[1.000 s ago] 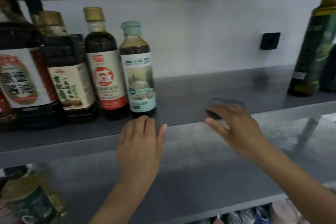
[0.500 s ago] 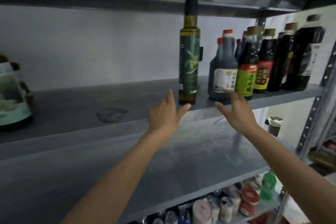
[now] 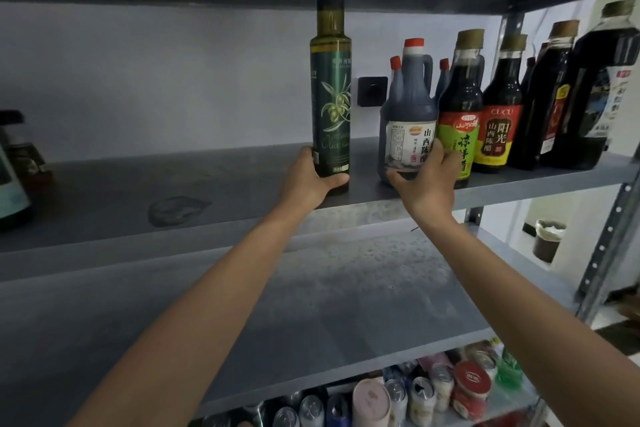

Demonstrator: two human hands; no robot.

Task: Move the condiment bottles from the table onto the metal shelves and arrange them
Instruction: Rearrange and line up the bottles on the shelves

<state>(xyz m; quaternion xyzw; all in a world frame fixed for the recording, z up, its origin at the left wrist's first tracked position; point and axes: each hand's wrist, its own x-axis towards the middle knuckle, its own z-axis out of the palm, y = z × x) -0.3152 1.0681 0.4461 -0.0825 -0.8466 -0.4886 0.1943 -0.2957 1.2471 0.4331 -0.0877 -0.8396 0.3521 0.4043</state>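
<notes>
As hands (image 3: 304,184) (image 3: 429,189) grip front-edge oil bottle (image 3: 330,107), jug (image 3: 408,107), open shelf (image 3: 138,184) leftward.

Bottles on the shelf (image 3: 207,184)
The olive oil bottle (image 3: 330,107) stands left of the vinegar jug (image 3: 408,121); more bottles (image 3: 502,107) right of it; cans (image 3: 433,388) below.

We look into a dim, cool-toned scene; the brightest patch lies low at the right, past the shelf post (image 3: 606,243). The grey shelf (image 3: 104,191) carries a soft sheen (faint, smeared). Edges bow toward the corners, and the bottles (image 3: 15,163) at far left blur.
</notes>
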